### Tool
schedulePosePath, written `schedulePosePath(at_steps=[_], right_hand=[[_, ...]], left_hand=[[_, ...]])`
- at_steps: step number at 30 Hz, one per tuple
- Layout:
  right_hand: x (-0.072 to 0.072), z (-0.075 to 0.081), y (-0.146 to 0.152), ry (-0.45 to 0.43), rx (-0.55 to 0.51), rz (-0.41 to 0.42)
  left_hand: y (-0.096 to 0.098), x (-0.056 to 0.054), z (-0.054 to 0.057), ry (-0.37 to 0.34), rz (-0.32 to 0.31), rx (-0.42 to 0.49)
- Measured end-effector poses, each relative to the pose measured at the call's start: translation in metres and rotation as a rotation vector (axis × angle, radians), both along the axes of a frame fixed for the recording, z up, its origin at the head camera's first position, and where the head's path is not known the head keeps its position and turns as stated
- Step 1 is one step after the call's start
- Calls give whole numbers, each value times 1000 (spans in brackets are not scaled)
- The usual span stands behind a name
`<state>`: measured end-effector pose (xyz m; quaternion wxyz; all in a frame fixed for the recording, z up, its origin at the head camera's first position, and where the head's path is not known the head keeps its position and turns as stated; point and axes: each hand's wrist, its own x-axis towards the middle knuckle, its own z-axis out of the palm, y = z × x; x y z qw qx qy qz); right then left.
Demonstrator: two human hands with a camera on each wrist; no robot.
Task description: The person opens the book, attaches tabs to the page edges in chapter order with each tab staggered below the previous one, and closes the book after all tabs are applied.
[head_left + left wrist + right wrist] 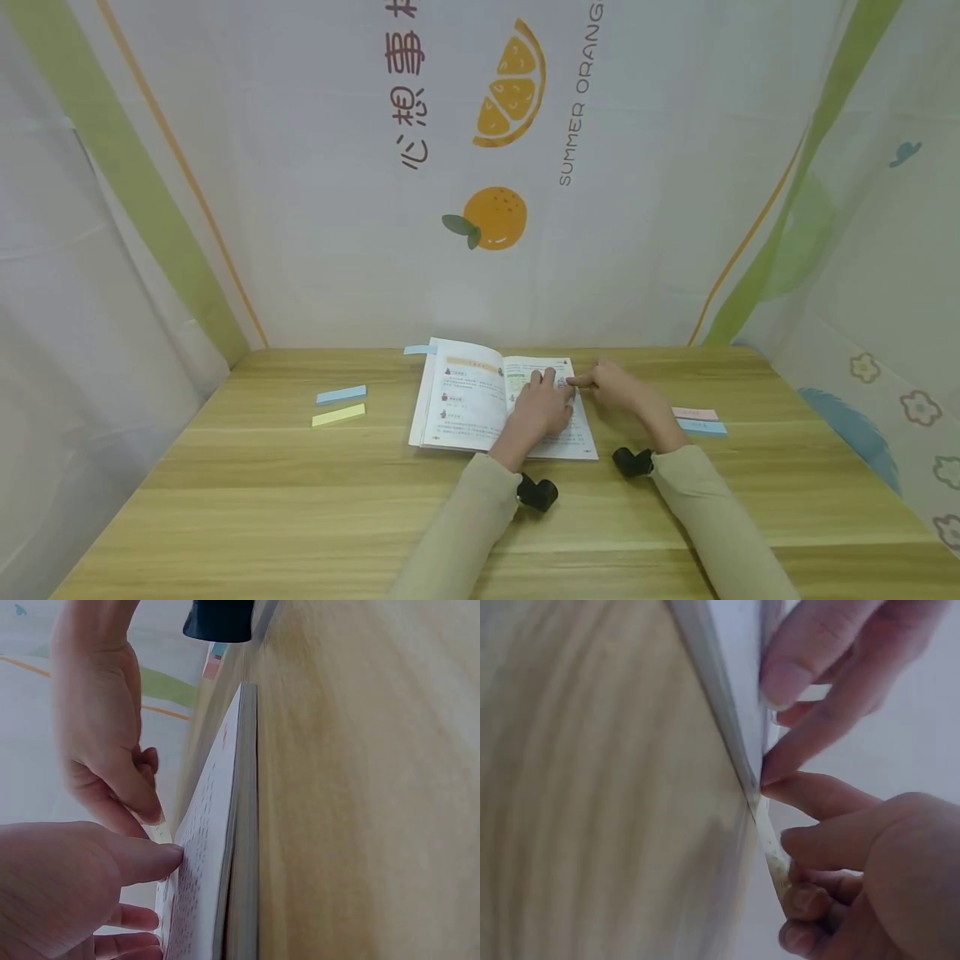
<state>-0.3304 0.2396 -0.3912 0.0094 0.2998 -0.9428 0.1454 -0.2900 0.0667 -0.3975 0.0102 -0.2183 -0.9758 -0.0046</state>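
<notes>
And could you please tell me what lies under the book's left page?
A blue strip juts out at the upper left of the book, and edges of further pages show. Anything printed beneath, and how far the strip reaches in, is covered.

"Where's the book (pixel 465 408)?"

"Open on the table (pixel 285 517), near the middle of the far edge. A tab (pixel 418 350) juts from its left side, and the cloth (pixel 337 250) hangs behind."

"Left of it?"

"Toward the far left corner, the rear left strip (pixel 341 395), with the front left strip (pixel 338 416) just before it."

"And right?"

"Toward the far right corner, the rear right strip (pixel 696 413), right behind the front right strip (pixel 701 427)."

"The grips?"

"Left grip (pixel 538 407) on the right page (pixel 562 446); right grip (pixel 618 387) at that page's outer edge, with a slip (pixel 775 864)."
</notes>
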Motion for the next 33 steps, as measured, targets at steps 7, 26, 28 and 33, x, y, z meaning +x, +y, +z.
schedulePosePath(at_steps=[7,26,28,33], right_hand=[[4,0,-4,-48,39,-25],[8,4,-10,-112,42,-72],[7,3,-10,-103,49,-65],[6,3,-7,-94,60,-49]], left_hand=[[-1,0,0,12,-8,16],[-1,1,-1,21,1,11],[-1,2,-1,22,0,13],[-1,4,1,15,1,12]])
